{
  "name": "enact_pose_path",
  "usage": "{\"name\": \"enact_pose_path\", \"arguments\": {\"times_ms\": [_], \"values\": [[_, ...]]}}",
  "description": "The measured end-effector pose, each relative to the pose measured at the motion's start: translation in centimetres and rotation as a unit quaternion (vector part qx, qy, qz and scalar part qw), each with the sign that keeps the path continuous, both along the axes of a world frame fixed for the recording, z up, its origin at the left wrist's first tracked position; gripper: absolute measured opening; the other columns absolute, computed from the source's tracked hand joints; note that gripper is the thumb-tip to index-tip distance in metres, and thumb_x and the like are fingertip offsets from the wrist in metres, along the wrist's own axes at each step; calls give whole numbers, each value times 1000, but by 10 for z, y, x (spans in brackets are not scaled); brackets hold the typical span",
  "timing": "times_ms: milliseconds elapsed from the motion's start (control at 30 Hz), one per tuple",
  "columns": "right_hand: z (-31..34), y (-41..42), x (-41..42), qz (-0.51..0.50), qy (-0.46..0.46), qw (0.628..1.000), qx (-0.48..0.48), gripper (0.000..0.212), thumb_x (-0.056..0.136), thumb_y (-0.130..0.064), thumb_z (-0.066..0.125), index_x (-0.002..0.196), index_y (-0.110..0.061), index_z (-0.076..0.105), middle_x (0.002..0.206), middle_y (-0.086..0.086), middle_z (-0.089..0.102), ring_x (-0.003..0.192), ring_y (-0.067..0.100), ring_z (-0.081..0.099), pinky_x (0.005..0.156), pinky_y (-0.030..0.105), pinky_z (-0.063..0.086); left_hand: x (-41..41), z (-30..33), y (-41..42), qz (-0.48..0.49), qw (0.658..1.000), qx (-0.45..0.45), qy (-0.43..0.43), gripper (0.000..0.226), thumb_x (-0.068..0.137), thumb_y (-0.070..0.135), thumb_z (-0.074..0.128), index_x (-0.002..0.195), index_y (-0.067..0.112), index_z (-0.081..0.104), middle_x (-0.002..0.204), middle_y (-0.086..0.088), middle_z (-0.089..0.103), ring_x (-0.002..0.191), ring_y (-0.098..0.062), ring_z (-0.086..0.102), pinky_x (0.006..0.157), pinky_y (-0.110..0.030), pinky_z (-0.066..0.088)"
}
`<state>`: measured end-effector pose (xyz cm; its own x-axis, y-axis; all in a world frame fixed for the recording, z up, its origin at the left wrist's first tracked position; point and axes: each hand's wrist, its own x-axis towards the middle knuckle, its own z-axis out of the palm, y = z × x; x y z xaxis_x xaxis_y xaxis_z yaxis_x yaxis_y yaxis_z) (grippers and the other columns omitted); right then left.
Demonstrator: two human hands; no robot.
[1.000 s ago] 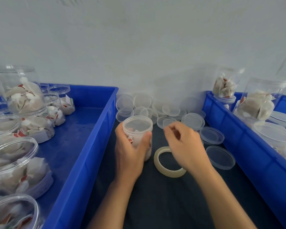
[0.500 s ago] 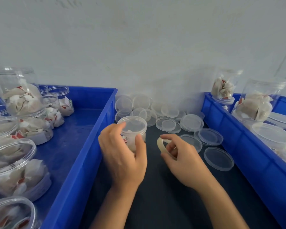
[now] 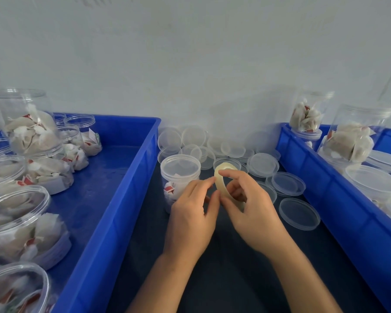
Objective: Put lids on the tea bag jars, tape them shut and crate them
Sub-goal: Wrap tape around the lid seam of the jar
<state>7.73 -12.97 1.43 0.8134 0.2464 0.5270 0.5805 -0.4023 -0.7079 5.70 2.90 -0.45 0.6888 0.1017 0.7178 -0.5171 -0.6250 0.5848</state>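
Two blue crates [image 3: 113,195] flank a dark counter [image 3: 224,279]; filled tea bag jars stand in both. Between them, a lidded tea bag jar [image 3: 178,175] stands before loose clear lids [image 3: 299,213]. The right hand [image 3: 253,206] grips a tape roll [image 3: 220,179]; the left hand [image 3: 192,213] pinches at its edge, fingers [image 3: 203,181] pressed together. Taping seems underway; next, likely peeling the tape end free.

Lidded jar [image 3: 180,175] between left crate [image 3: 113,199] and right crate [image 3: 339,199], loose lids [image 3: 212,143] behind.
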Motion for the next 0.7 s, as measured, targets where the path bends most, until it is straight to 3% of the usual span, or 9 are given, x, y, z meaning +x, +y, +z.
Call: {"name": "enact_pose_path", "arguments": {"times_ms": [133, 367, 467, 700], "values": [[1, -1, 0, 2, -10, 1000, -26, 52, 96, -7, 74, 137, -35, 59, 100, -17, 59, 99, 12, 62, 85, 15, 49, -1, 1, 1, 3, 1000, -18, -2, 21, 99, 16, 75, 120, 13, 73, 107, 9, 71, 93, -5, 68, 77, -23, 59], [3, -14, 2, 4, -18, 994, -109, 69, 93, -9, 79, 140, -52, 53, 107, -25, 58, 107, 6, 60, 92, 14, 48, 2, 0, 5, 15, 1000, -4, -26, 11, 96, 9, 79, 106, 10, 76, 94, 4, 75, 85, -8, 71, 75, -29, 60], [3, -15, 2, 0, -26, 992, -120, 69, 92, -10, 80, 142, -51, 54, 107, -25, 58, 107, 5, 60, 92, 16, 50, 3, -1, 5, 15, 1000, -4, -25, 9, 95, 7, 80, 102, 10, 76, 89, 5, 74, 80, -8, 70, 72, -29, 59], [4, -15, 1, -13, -54, 987, -154, 70, 91, -13, 81, 142, -52, 52, 104, -27, 59, 108, 1, 59, 89, 9, 46, 2, -1, 6, 12, 1000, -2, -1, 4, 97, 15, 75, 97, 13, 71, 84, 6, 70, 75, -11, 67, 68, -30, 58]]}}
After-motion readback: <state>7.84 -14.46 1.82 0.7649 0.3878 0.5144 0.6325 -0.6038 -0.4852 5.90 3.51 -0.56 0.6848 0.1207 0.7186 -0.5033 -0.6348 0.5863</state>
